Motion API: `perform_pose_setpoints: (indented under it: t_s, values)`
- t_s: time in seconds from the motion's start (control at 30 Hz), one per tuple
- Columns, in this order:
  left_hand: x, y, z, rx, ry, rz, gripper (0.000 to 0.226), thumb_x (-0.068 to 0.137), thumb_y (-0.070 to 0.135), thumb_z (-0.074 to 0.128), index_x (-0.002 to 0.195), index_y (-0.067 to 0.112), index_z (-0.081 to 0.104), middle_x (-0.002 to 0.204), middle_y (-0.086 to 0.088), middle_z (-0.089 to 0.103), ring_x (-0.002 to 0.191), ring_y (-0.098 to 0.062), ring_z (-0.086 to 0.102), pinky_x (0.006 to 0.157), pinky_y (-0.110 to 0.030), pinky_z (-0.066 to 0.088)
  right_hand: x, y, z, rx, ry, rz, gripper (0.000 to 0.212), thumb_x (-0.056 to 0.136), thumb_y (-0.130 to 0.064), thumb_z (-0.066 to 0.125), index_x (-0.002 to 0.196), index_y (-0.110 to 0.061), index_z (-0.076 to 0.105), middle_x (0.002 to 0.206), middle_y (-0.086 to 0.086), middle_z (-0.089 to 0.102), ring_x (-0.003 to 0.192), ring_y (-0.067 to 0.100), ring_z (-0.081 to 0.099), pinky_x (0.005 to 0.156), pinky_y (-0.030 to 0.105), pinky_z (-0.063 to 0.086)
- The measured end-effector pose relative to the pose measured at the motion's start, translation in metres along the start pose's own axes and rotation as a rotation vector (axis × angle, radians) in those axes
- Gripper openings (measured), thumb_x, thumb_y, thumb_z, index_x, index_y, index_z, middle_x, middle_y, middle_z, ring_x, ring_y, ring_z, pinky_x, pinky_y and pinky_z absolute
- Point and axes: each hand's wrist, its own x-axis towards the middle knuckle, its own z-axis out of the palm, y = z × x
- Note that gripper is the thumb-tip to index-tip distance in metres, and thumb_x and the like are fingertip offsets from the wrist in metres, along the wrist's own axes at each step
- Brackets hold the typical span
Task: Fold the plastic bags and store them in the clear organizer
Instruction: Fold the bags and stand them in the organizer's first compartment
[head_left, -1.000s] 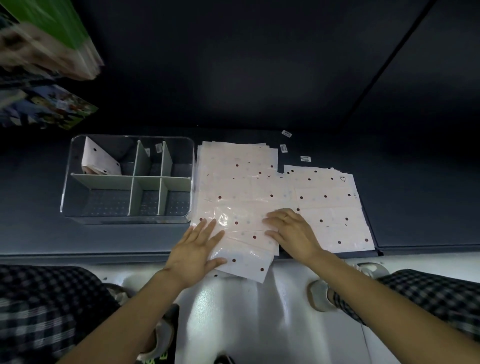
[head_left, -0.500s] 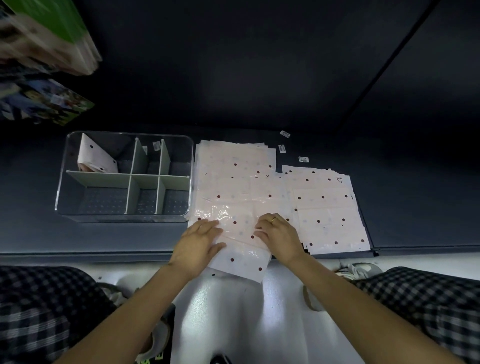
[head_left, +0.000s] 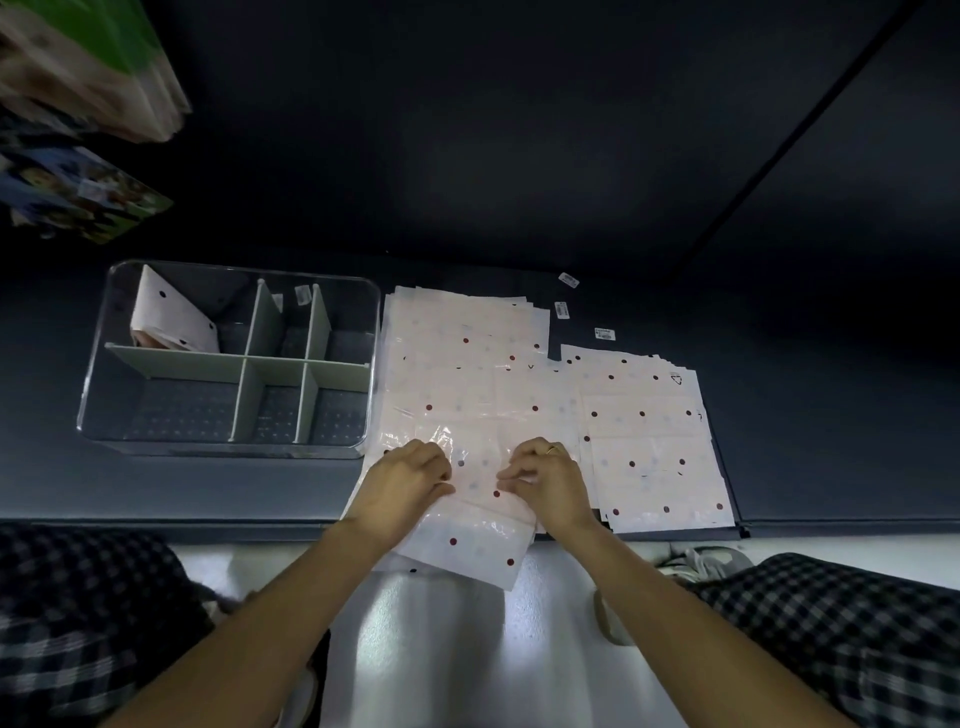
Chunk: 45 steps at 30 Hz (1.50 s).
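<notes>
A pale pink plastic bag with dark dots (head_left: 475, 540) lies on top of a stack of like bags (head_left: 462, 364), its near end hanging over the table's front edge. My left hand (head_left: 402, 480) and my right hand (head_left: 548, 480) sit side by side on this bag, fingers curled, each pinching the plastic near its middle. A second stack of dotted bags (head_left: 649, 436) lies to the right. The clear organizer (head_left: 228, 358) with grey dividers stands at the left; a folded dotted bag (head_left: 166, 317) leans in its far-left compartment.
The dark table (head_left: 156, 488) ends just below my hands. Small white labels (head_left: 569, 280) lie behind the stacks. Blurred colourful packages (head_left: 83, 197) hang at the upper left. My checked trouser legs and shoes show below, over a white floor.
Both hands have gone from lying flat on the top bag to curled fingers pinching it, and have drawn closer together towards its middle.
</notes>
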Motion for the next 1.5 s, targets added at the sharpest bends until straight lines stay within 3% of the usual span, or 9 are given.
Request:
perform_pose_setpoints:
  t_s: [0.33,0.57,0.9,0.97,1.1,1.2,1.3,1.37,1.5]
  values:
    - [0.002,0.0,0.013,0.17,0.039,0.056,0.028,0.053,-0.002,0.085,0.069,0.008,0.064,0.076,-0.005,0.064,0.066,-0.023,0.062,0.058,-0.025,0.05,0.003,0.004,0.001,-0.033,0.036,-0.038,0.008,0.071,-0.013,0.08,0.078,-0.013,0.077,0.086,-0.006,0.058,0.094,0.019,0.052,0.081,0.034,0.054]
    - [0.0,-0.002,0.017,-0.12,-0.037,-0.115,0.021,0.075,0.015,0.076,0.088,0.005,0.063,0.122,-0.008,0.06,0.114,-0.026,0.055,0.096,-0.031,0.04,0.0,0.002,0.003,-0.142,0.08,-0.127,0.003,0.077,-0.012,0.074,0.078,-0.013,0.076,0.087,0.002,0.063,0.093,0.021,0.053,0.08,0.039,0.051]
    - [0.001,-0.005,0.002,-0.022,-0.108,-0.051,0.055,0.082,0.035,0.07,0.132,0.018,0.053,0.139,0.001,0.049,0.129,-0.019,0.043,0.107,-0.03,0.028,-0.001,-0.004,-0.003,-0.485,-0.102,-0.293,0.011,0.091,-0.009,0.052,0.097,-0.011,0.061,0.127,-0.001,0.051,0.123,0.018,0.041,0.095,0.028,0.031]
    - [-0.001,-0.008,-0.005,-0.117,-0.147,-0.096,0.047,0.083,0.03,0.069,0.127,0.019,0.058,0.135,0.003,0.053,0.126,-0.017,0.047,0.105,-0.026,0.031,-0.005,-0.012,-0.012,-0.501,-0.2,-0.332,0.011,0.093,-0.006,0.048,0.1,-0.011,0.056,0.12,0.001,0.056,0.12,0.017,0.045,0.094,0.029,0.036]
    - [-0.011,-0.008,-0.016,-0.384,-0.111,-0.339,0.021,0.082,0.011,0.068,0.101,0.019,0.071,0.104,0.008,0.069,0.099,-0.014,0.061,0.086,-0.028,0.047,-0.011,-0.032,-0.03,-0.612,-0.394,-0.315,0.016,0.094,-0.005,0.04,0.092,-0.019,0.032,0.072,-0.002,0.048,0.071,0.024,0.048,0.06,0.034,0.036]
    - [-0.02,-0.003,-0.017,-0.554,-0.093,-0.487,0.013,0.086,0.013,0.065,0.085,0.024,0.072,0.084,0.004,0.072,0.08,-0.018,0.064,0.076,-0.031,0.049,-0.006,-0.047,-0.042,-0.546,-0.42,-0.305,0.006,0.098,-0.022,0.044,0.102,-0.019,0.041,0.086,0.001,0.061,0.078,0.025,0.054,0.065,0.034,0.04]
    - [-0.022,-0.001,-0.016,-0.655,-0.035,-0.564,0.021,0.09,0.012,0.061,0.081,0.03,0.063,0.075,-0.004,0.065,0.067,-0.02,0.056,0.066,-0.031,0.047,0.005,-0.052,-0.052,-0.505,-0.473,-0.207,0.026,0.094,-0.039,0.05,0.115,-0.024,0.046,0.1,0.001,0.06,0.095,0.022,0.054,0.07,0.031,0.038]
    - [-0.02,0.004,-0.018,-0.716,0.013,-0.642,0.016,0.091,0.013,0.059,0.098,0.028,0.059,0.086,-0.004,0.067,0.078,-0.021,0.062,0.072,-0.036,0.053,0.014,-0.048,-0.053,-0.551,-0.452,-0.158,0.024,0.095,-0.037,0.049,0.114,-0.022,0.05,0.102,0.006,0.061,0.099,0.025,0.054,0.069,0.031,0.034]
    - [-0.017,0.026,-0.013,-0.515,0.164,-0.66,0.057,0.09,0.018,0.061,0.14,0.016,0.034,0.134,-0.007,0.049,0.119,-0.024,0.049,0.101,-0.041,0.042,0.036,-0.045,-0.046,-0.577,-0.401,-0.106,0.029,0.098,-0.035,0.045,0.115,-0.013,0.054,0.114,0.01,0.06,0.111,0.027,0.05,0.076,0.032,0.038]
